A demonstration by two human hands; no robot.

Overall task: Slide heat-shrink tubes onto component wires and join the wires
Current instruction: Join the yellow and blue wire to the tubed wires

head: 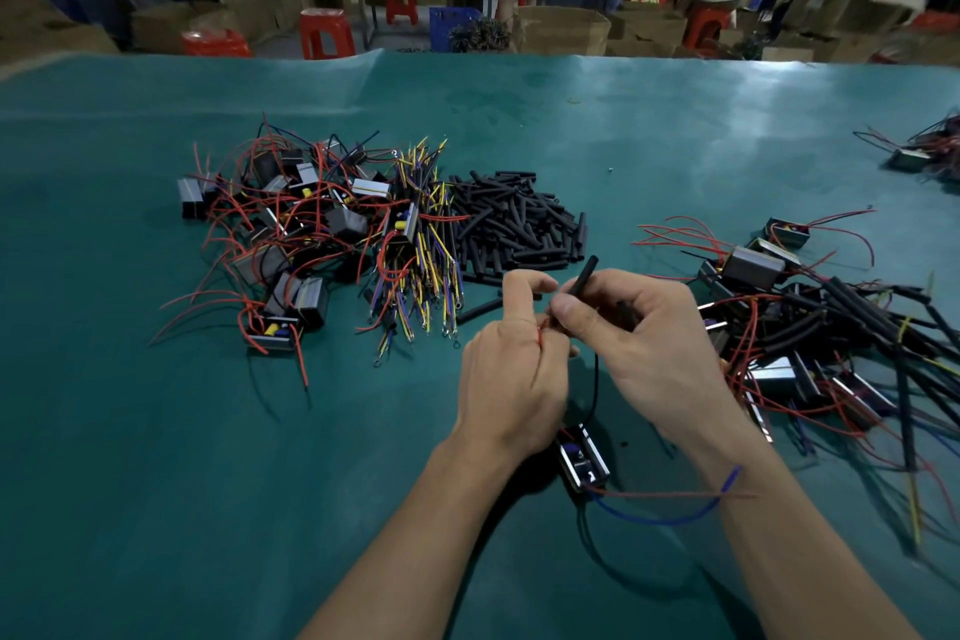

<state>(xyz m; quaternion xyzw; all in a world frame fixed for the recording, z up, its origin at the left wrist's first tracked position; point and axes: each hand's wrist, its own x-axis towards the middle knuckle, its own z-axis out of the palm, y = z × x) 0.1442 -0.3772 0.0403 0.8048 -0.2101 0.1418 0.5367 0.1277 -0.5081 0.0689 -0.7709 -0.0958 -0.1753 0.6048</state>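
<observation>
Green-matted worktop (156, 431), busy workshop behind. At ten o'clock, a heap of boxy black components with red leads (275, 234), too tangled to count; at twelve, loose black heat-shrink tubes (514, 224), dozens. Centre: left hand (511, 369) pinches a red wire (540, 335), right hand (644, 333) pinches one black tube (584, 278), threading it on. Next comes steady alignment, I'd say. One component (582, 457) lies below; finished pile (831, 327) at three.
</observation>
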